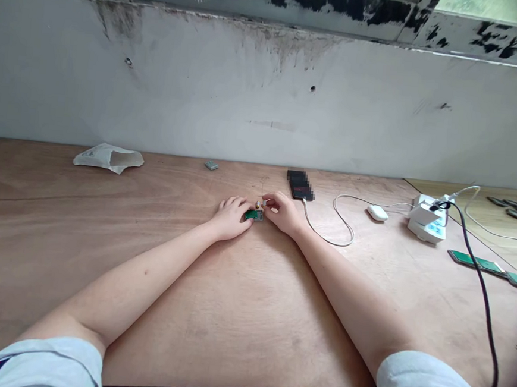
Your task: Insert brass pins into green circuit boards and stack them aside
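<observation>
A small green circuit board (254,215) lies on the wooden table (232,299) between my two hands. My left hand (231,216) rests on the table with its fingers curled, the fingertips pressing the board's left end. My right hand (285,212) is closed in a pinch on a tiny pale part (260,204) just above the board. What that part is cannot be made out.
A phone (301,185) lies behind my right hand, its white cable (341,224) looping right. Further right sit a white adapter (377,213), a white power strip (427,221) with a black cord, and green boards (489,266). A crumpled white bag (109,157) lies far left, a small grey piece (211,165) near the wall.
</observation>
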`<action>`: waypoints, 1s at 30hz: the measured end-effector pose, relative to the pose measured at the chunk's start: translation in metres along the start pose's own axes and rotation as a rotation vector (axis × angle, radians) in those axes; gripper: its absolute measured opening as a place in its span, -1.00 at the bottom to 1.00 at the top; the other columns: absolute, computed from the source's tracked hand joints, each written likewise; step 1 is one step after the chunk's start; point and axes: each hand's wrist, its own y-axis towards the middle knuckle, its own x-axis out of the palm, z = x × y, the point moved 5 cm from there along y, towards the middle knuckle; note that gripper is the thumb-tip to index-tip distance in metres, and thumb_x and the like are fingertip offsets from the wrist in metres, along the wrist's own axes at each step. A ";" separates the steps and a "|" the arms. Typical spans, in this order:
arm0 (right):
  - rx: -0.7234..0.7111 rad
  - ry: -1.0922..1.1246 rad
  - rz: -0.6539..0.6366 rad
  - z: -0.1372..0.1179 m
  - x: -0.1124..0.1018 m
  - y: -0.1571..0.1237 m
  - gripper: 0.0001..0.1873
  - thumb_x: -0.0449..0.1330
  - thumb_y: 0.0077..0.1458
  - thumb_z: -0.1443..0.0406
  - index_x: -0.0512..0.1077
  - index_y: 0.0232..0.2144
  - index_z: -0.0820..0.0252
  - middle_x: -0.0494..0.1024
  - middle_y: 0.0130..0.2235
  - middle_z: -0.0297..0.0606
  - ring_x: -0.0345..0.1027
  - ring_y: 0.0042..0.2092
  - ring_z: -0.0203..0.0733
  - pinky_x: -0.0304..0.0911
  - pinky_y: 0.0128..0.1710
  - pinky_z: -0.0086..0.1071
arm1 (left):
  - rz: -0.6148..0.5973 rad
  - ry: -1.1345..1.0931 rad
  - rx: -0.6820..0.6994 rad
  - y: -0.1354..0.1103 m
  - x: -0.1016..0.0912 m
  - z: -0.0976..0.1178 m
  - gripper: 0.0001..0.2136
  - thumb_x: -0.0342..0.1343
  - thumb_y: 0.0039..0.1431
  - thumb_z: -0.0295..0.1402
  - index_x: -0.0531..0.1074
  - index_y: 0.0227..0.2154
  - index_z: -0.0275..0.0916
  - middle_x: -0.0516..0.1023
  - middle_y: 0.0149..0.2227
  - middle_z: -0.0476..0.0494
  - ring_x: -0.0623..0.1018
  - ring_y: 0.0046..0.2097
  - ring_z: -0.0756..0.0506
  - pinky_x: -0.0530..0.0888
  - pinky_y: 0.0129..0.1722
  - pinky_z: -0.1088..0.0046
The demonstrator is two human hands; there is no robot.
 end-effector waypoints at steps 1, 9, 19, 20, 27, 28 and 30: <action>0.002 0.057 0.016 0.000 0.000 0.001 -0.67 0.22 0.09 0.36 0.49 -0.06 0.12 0.53 -0.11 -0.20 0.50 -0.19 -0.20 0.42 -0.20 -0.32 | -0.002 0.001 -0.002 0.000 0.000 0.000 -0.60 0.01 0.31 -0.11 0.40 0.15 -0.06 0.29 0.33 -0.19 0.24 0.34 -0.34 0.22 0.28 -0.05; 0.084 0.157 0.099 0.004 -0.004 0.004 -0.85 0.30 0.06 0.24 0.56 -0.28 0.14 0.58 -0.10 -0.16 0.49 -0.07 -0.11 0.43 -0.09 -0.25 | -0.003 -0.006 0.001 0.000 0.001 0.000 -0.61 0.01 0.31 -0.11 0.41 0.14 -0.06 0.29 0.32 -0.19 0.23 0.35 -0.34 0.21 0.29 -0.05; 0.306 0.643 0.106 0.000 -0.003 0.003 -0.67 0.38 0.06 0.10 0.59 -0.14 0.10 0.55 0.11 -0.16 0.45 0.13 -0.03 0.36 0.15 -0.12 | 0.012 0.005 0.020 -0.001 0.001 0.000 -0.62 0.00 0.32 -0.12 0.41 0.13 -0.07 0.31 0.31 -0.20 0.26 0.33 -0.34 0.23 0.27 -0.05; 0.323 0.691 0.099 0.001 -0.002 0.003 -0.65 0.39 0.06 0.10 0.59 -0.13 0.10 0.57 0.08 -0.16 0.49 0.07 -0.05 0.38 0.12 -0.12 | 0.012 0.007 0.022 -0.001 0.001 0.000 -0.61 0.00 0.32 -0.12 0.41 0.14 -0.07 0.31 0.31 -0.20 0.26 0.33 -0.34 0.23 0.27 -0.05; 0.361 0.617 0.068 0.007 0.003 0.002 -0.61 0.45 -0.06 0.14 0.61 -0.14 0.11 0.64 -0.07 -0.19 0.53 -0.10 -0.12 0.41 0.03 -0.20 | -0.015 0.009 0.009 -0.001 0.000 0.001 -0.58 -0.03 0.33 -0.11 0.37 0.18 -0.07 0.27 0.34 -0.21 0.22 0.36 -0.35 0.21 0.28 -0.07; 0.362 0.609 0.067 0.008 0.002 0.002 -0.61 0.46 -0.06 0.15 0.61 -0.15 0.10 0.65 -0.09 -0.20 0.53 -0.07 -0.11 0.39 0.05 -0.20 | -0.015 0.008 0.009 -0.001 0.000 0.001 -0.59 -0.03 0.33 -0.11 0.38 0.17 -0.07 0.28 0.34 -0.21 0.22 0.36 -0.35 0.21 0.28 -0.08; 0.364 0.594 0.077 0.008 0.002 0.002 -0.61 0.46 -0.07 0.15 0.62 -0.15 0.10 0.65 -0.12 -0.21 0.52 -0.04 -0.09 0.37 0.09 -0.19 | -0.012 0.005 0.009 -0.001 0.000 0.001 -0.59 -0.03 0.33 -0.10 0.39 0.16 -0.07 0.28 0.34 -0.21 0.23 0.35 -0.34 0.21 0.28 -0.07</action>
